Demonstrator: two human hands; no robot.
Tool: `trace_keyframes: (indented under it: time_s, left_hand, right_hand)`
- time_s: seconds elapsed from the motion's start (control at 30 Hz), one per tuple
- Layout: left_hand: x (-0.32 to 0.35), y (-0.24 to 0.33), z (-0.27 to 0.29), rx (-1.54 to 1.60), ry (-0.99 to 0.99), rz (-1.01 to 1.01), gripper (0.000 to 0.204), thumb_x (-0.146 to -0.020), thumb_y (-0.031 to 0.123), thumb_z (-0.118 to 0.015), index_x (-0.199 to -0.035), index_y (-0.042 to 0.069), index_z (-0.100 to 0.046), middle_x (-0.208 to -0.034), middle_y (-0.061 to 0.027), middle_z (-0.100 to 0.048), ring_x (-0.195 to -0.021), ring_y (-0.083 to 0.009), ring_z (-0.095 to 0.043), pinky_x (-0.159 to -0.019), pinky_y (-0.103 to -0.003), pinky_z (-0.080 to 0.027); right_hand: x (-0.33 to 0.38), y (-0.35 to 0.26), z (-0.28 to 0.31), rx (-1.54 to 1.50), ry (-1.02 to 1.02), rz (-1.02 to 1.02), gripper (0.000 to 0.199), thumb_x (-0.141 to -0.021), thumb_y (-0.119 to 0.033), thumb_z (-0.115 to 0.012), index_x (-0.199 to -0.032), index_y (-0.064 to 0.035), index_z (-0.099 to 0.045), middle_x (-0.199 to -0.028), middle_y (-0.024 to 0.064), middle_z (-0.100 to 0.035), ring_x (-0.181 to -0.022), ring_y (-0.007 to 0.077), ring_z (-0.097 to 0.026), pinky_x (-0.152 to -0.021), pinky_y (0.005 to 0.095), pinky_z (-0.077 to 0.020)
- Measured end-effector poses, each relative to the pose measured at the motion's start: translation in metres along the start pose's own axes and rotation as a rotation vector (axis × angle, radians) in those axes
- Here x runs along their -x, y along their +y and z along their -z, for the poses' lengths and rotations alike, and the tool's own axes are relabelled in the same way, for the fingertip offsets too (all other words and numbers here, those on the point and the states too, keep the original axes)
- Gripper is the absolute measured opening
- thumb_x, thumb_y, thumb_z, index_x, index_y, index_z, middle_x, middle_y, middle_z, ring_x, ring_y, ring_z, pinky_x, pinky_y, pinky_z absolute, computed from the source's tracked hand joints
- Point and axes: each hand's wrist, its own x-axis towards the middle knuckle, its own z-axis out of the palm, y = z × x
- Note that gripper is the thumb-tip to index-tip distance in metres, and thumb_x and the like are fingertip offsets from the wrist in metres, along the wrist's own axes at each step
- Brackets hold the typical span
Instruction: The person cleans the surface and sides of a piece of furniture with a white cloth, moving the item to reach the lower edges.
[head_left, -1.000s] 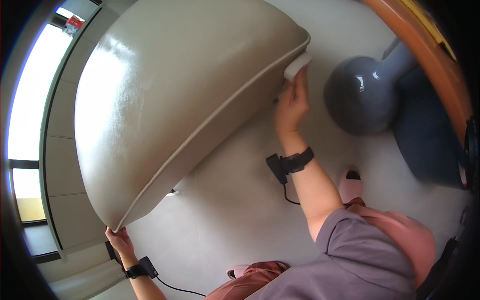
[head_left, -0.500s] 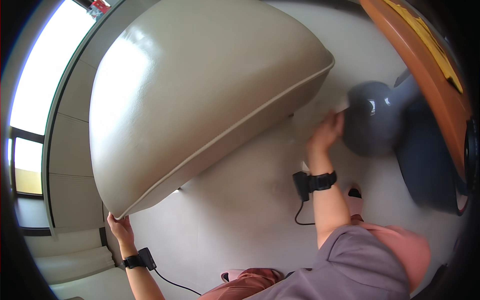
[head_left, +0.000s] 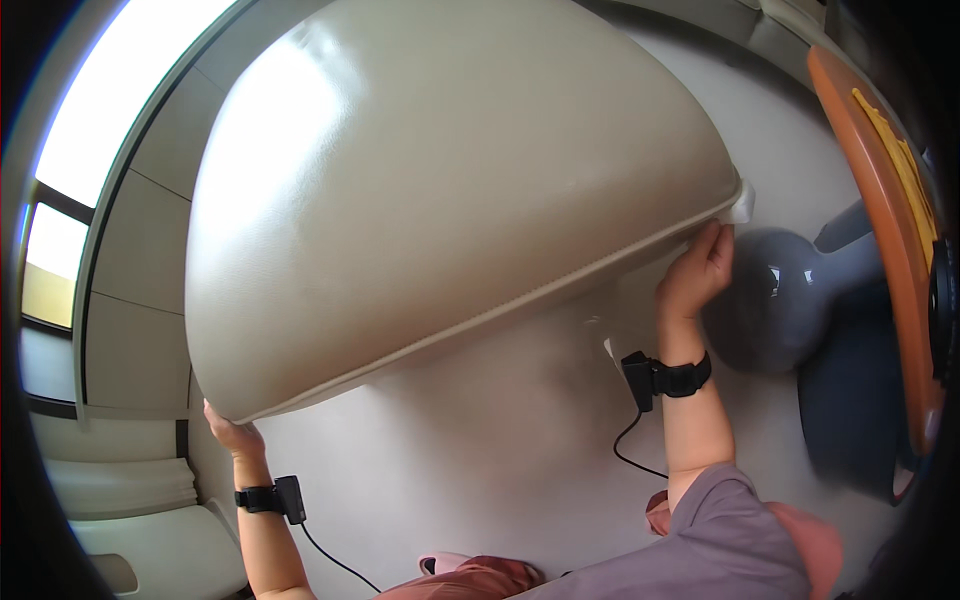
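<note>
Left hand (head_left: pixel 232 435) lower left, fingers curled gripping cushion (head_left: pixel 440 190) corner; right hand (head_left: pixel 695 275) right of centre, fingers pressed together pinching white cloth (head_left: pixel 741 203) against smooth beige edge.

Pale floor (head_left: pixel 480 480), bright window (head_left: pixel 110 90) (upper left), orange tabletop (head_left: pixel 880 220).

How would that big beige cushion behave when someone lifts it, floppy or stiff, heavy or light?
The beige cushion probably stays fairly stiff: it keeps its domed shape though only the left hand and right hand grip its opposite corners. It is likely bulky more than heavy, since it is held up by its edges. Its smooth, shiny, leather-like cover may be slippery.
</note>
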Motion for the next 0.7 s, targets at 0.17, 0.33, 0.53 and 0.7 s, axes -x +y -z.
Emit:
trace_keyframes:
  time_s: [0.17,0.33,0.53,0.7]
  left_hand:
    - [-0.026,0.006,0.009,-0.032,0.062,0.019,0.035,-0.090,0.029,-0.036,-0.109,0.004,-0.051,-0.104,-0.0053,-0.056,-0.098,-0.0172,-0.052,-0.083,-0.032,-0.042]
    - [-0.044,0.009,-0.019,0.011,0.092,0.049,0.029,-0.088,0.025,-0.043,-0.105,0.004,-0.052,-0.101,-0.0042,-0.057,-0.093,-0.0136,-0.054,-0.077,-0.026,-0.045]
    - [-0.044,0.009,-0.024,0.039,-0.026,0.029,0.028,-0.089,0.023,-0.041,-0.105,0.002,-0.052,-0.102,-0.0055,-0.057,-0.094,-0.0139,-0.054,-0.079,-0.026,-0.045]
    - [-0.048,0.013,-0.026,0.119,-0.027,0.052,0.029,-0.090,0.021,-0.039,-0.107,0.001,-0.051,-0.104,-0.0069,-0.056,-0.097,-0.0163,-0.053,-0.083,-0.029,-0.043]
  right_hand:
    - [-0.002,0.004,-0.022,0.086,-0.049,0.042,0.022,-0.089,-0.012,-0.049,-0.101,0.0046,-0.057,-0.085,0.0079,-0.062,-0.074,0.0114,-0.052,-0.070,0.0261,-0.0438]
    - [-0.025,-0.008,-0.052,-0.034,-0.056,0.091,0.027,-0.082,-0.005,-0.053,-0.107,0.0041,-0.056,-0.077,0.0096,-0.063,-0.066,0.0157,-0.056,-0.066,0.0262,-0.0448]
    - [0.046,-0.040,-0.072,0.093,-0.037,0.158,0.032,-0.078,0.004,-0.050,-0.109,0.0025,-0.056,-0.108,0.0191,-0.058,-0.101,0.0304,-0.057,-0.083,0.0343,-0.0457]
    - [0.126,-0.068,-0.081,0.056,-0.173,0.319,0.035,-0.072,0.009,-0.051,-0.105,0.0002,-0.058,-0.113,0.0175,-0.055,-0.109,0.0347,-0.050,-0.088,0.0385,-0.0436]
